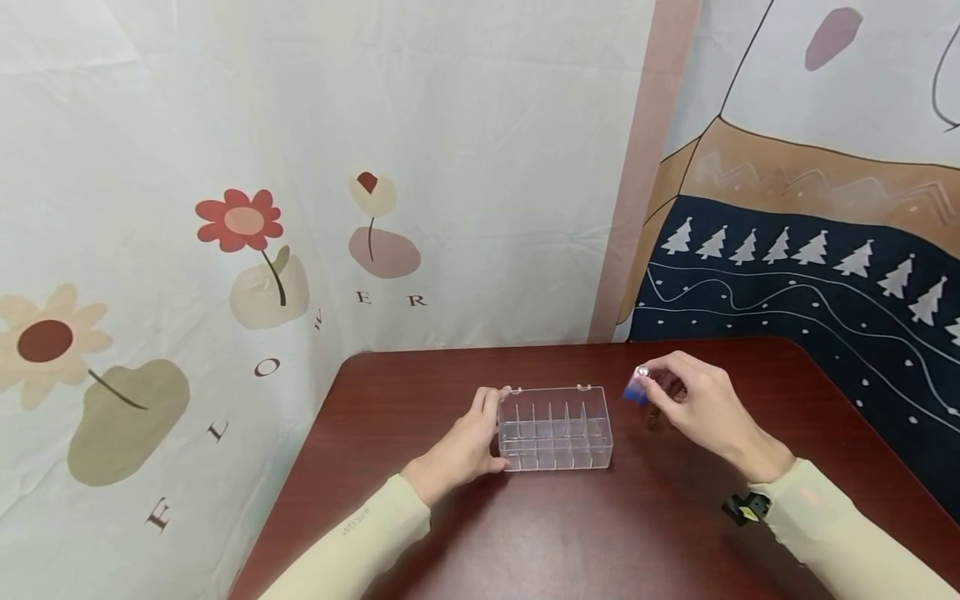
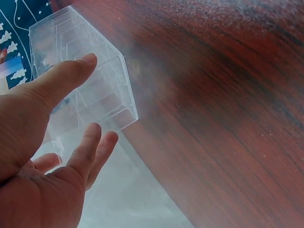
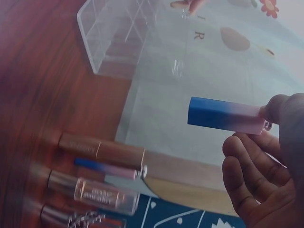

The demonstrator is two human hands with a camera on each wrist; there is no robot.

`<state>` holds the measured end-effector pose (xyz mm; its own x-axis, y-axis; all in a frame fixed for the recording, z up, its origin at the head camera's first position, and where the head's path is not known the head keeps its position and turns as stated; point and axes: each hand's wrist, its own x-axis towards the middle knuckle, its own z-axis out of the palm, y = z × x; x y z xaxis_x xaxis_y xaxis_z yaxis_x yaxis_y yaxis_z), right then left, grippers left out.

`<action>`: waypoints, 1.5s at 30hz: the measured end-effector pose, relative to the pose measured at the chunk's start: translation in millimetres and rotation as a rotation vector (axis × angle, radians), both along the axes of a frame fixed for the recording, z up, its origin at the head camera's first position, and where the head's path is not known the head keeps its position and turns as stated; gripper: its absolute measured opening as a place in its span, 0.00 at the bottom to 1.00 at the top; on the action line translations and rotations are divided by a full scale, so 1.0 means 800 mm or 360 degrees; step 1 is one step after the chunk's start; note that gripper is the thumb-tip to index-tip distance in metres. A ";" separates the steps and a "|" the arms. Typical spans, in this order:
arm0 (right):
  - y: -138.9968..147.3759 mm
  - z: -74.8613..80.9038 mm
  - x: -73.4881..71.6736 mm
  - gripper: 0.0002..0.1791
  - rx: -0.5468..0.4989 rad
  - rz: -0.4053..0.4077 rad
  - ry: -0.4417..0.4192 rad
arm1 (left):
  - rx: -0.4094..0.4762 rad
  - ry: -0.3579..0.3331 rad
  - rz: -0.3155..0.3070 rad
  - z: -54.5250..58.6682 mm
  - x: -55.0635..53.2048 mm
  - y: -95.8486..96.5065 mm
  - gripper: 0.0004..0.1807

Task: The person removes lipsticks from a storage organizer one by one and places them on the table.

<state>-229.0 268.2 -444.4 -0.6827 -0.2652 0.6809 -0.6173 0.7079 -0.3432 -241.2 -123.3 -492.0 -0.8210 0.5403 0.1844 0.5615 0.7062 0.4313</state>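
A clear plastic divided box (image 1: 555,442) stands on the table with its hinged lid raised at the back. My left hand (image 1: 467,437) holds the box by its left end, thumb at the front and fingers toward the back. To the right of the box, my right hand (image 1: 697,402) pinches a blue-to-pink lipstick tube (image 3: 225,115) by its pink end, above the table. Several lip tubes stand below that hand: a brown tube (image 3: 102,149), another blue-and-pink tube (image 3: 107,167) and a clear-capped one (image 3: 107,194) among them. The head view mostly hides them behind the hand.
The dark red wooden table (image 1: 570,542) carries the box and the tubes. Behind it hangs a pale cloth with printed flowers (image 1: 240,221), and a navy cloth with white trees (image 1: 780,246) hangs on the right.
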 end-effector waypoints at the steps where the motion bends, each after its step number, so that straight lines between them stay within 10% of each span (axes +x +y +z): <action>1: 0.003 0.001 0.000 0.17 -0.0003 -0.0012 0.0003 | -0.0001 0.0000 -0.0001 0.000 0.000 0.000 0.63; 27: 0.092 -0.007 -0.007 0.11 -0.0051 -0.0405 -0.0058 | -0.0019 0.0005 0.0017 -0.001 0.001 0.002 0.63; 45: 0.146 -0.019 -0.009 0.11 0.0045 -0.0426 -0.0253 | -0.0011 0.0011 0.0002 0.001 0.000 0.002 0.63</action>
